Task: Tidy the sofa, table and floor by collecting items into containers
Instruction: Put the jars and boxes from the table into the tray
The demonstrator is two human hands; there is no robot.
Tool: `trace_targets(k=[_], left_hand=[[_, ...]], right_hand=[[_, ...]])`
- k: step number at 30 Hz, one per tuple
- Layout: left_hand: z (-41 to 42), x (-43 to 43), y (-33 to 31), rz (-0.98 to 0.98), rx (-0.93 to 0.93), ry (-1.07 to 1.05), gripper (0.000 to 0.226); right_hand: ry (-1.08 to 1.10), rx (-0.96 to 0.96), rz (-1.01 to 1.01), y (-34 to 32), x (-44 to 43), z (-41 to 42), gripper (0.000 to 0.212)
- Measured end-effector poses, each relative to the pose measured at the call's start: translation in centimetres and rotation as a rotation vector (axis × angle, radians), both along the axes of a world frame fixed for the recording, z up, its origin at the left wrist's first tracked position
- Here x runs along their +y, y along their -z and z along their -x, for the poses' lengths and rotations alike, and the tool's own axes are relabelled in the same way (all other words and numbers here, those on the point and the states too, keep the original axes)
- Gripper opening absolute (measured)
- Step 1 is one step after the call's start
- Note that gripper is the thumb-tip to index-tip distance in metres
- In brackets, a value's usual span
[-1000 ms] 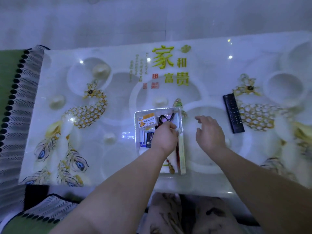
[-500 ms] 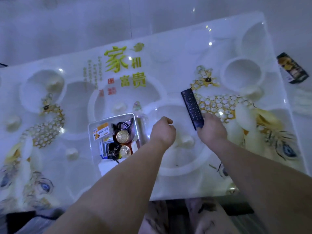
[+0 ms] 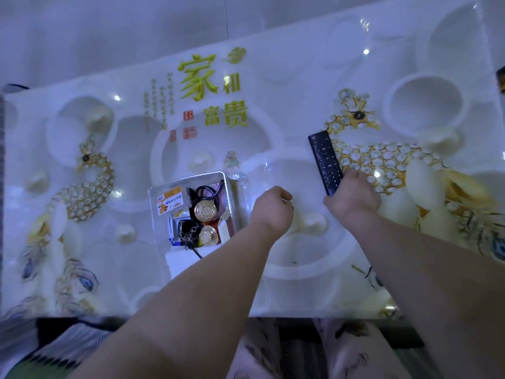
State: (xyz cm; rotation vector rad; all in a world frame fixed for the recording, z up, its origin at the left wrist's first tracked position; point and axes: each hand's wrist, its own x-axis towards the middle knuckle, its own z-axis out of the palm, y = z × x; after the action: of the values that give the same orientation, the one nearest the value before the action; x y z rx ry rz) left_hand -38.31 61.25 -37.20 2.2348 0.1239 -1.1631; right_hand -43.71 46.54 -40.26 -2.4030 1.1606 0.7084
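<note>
A clear plastic box point(image 3: 188, 178) stands on the glossy table point(image 3: 273, 86) near its front edge. Inside lie an orange-labelled packet point(image 3: 170, 201), two gold round tins point(image 3: 205, 210), a black cord and keys. My left hand point(image 3: 272, 209) hovers just right of the box, fingers curled into a fist with nothing in it. Further right, my right hand point(image 3: 352, 195) grips the near end of a black remote control point(image 3: 325, 162), whose far end points away across the table.
The tabletop carries printed peacocks, white rings and yellow-green characters. A dark packet point(image 3: 501, 77) shows at the right edge beyond the table. Patterned fabric point(image 3: 68, 348) and my lap lie below the table's front edge. Pale floor tiles stretch behind.
My left hand left the box and drew right into a fist. My right hand reached right and took hold of the remote's near end. The view swung right.
</note>
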Motion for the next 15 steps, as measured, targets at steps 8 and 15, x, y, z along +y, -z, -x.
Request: trace_targets(k=[8,15], left_hand=[[0.8,1.8,-2.4,0.023,-0.014,0.033,0.019],[0.5,6.3,-6.1,-0.022,-0.103,0.098,0.024]], right_hand=[[0.134,-0.062,-0.134,-2.2,1.7,1.1,0.035],[0.088,-0.119,-0.189,-6.7,5.5,1.6,0.035]])
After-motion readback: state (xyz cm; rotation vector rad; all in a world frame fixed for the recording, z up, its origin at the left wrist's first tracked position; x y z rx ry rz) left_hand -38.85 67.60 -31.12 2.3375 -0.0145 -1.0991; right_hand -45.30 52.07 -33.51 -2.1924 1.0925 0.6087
